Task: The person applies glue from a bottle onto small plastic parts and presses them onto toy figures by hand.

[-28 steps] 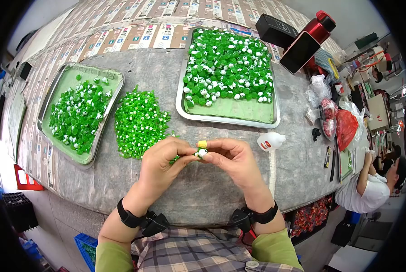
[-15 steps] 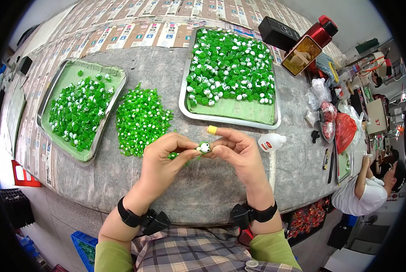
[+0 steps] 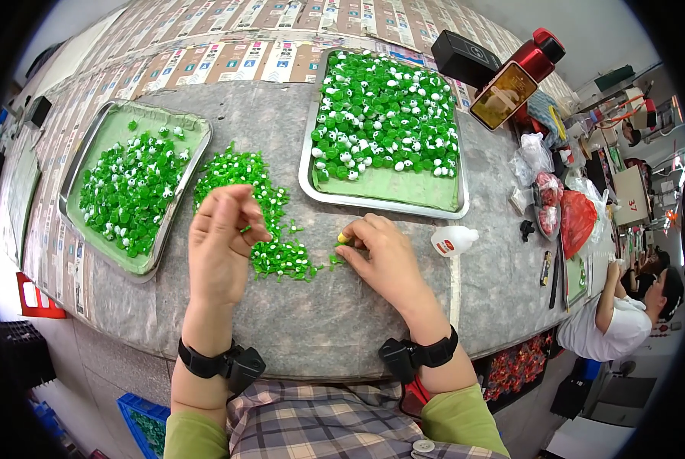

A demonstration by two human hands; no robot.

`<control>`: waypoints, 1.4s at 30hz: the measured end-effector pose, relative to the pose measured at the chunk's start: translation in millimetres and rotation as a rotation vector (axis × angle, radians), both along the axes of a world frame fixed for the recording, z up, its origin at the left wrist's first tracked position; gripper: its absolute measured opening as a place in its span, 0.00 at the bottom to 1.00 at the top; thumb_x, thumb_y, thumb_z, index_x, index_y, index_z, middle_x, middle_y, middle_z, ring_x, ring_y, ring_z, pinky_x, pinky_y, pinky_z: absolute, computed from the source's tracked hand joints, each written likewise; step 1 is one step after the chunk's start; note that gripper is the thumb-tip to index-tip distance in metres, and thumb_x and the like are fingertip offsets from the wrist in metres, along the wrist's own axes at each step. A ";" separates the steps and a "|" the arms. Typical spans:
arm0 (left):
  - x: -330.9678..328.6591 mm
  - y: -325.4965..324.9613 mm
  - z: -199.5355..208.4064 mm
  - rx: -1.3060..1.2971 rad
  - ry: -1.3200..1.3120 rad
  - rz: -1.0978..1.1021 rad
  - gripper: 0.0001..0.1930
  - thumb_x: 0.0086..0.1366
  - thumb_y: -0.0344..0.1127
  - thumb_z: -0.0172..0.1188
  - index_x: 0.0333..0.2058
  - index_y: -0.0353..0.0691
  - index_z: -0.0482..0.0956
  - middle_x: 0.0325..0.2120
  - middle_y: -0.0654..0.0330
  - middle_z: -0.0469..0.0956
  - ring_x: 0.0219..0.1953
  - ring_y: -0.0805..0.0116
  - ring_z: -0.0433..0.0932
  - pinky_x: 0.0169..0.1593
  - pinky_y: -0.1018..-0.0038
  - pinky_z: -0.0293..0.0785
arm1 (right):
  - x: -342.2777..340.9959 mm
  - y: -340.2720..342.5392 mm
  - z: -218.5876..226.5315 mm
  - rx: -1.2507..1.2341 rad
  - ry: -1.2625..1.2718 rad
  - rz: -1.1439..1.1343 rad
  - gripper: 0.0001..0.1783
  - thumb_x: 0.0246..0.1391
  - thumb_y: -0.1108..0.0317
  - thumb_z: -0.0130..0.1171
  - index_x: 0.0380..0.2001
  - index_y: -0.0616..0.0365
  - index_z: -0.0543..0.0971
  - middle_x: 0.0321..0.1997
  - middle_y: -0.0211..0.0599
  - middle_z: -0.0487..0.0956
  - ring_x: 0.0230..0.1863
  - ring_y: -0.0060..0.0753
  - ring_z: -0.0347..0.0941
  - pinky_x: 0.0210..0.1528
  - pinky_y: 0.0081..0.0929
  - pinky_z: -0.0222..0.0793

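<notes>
My left hand [image 3: 221,249] is raised over the near side of a heap of small green and white plastic pieces [image 3: 239,172]. Its fingers are curled in toward the thumb, and whatever they may hold is hidden. On the grey table covering, my right hand [image 3: 384,258] pinches with thumb and index finger at a small green piece [image 3: 335,261]. A yellow cover sits on that index fingertip. Between the hands, a spill of the same pieces [image 3: 285,262] trails from the heap. A white squeeze bottle [image 3: 453,240] lies right of my right hand.
Green and white eyed figures fill a large metal tray [image 3: 388,200] at the back and a smaller tray [image 3: 203,153] at left. A phone [image 3: 503,96] leans against a red bottle [image 3: 538,55], beside a black box [image 3: 465,57]. Plastic bags [image 3: 578,222] and a seated person [image 3: 610,325] are at right.
My hands have parted. The left moved left and up toward the heap, and the right came down to the table. The white-eyed figure held between them no longer shows there.
</notes>
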State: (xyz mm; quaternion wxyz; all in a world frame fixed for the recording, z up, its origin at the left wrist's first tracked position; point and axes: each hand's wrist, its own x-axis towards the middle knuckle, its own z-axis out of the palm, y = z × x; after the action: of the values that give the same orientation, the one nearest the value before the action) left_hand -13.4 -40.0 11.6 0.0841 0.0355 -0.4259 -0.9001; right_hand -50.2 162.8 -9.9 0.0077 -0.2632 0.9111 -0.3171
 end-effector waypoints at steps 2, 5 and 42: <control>3.5 13.4 -3.8 -0.266 -0.015 -0.061 0.10 0.55 0.35 0.51 0.34 0.37 0.72 0.27 0.64 0.69 0.26 0.77 0.68 0.30 0.84 0.68 | 0.0 -1.4 0.4 0.008 0.014 0.007 0.12 0.36 0.68 0.59 0.28 0.57 0.72 0.22 0.30 0.67 0.21 0.26 0.64 0.25 0.21 0.61; 6.4 30.3 1.4 -0.803 0.078 -0.134 0.11 0.49 0.26 0.55 0.34 0.39 0.74 0.28 0.62 0.70 0.27 0.75 0.69 0.30 0.83 0.67 | 2.9 1.8 11.0 -0.292 -0.393 -0.027 0.11 0.39 0.68 0.58 0.29 0.58 0.71 0.24 0.27 0.70 0.23 0.21 0.67 0.26 0.18 0.62; 7.1 28.2 -10.4 0.127 -0.301 -0.338 0.06 0.52 0.29 0.54 0.31 0.37 0.71 0.24 0.61 0.73 0.27 0.74 0.74 0.32 0.79 0.73 | 12.1 50.9 73.9 -0.917 -0.201 -0.262 0.21 0.43 0.71 0.56 0.41 0.67 0.63 0.42 0.41 0.69 0.42 0.28 0.67 0.41 0.21 0.64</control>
State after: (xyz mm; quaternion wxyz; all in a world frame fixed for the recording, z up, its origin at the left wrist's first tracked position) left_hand -6.3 -11.7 1.2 -0.1347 0.1026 -0.3760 -0.9110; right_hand -38.2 213.7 64.1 -0.0612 -0.0908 0.6978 -0.7079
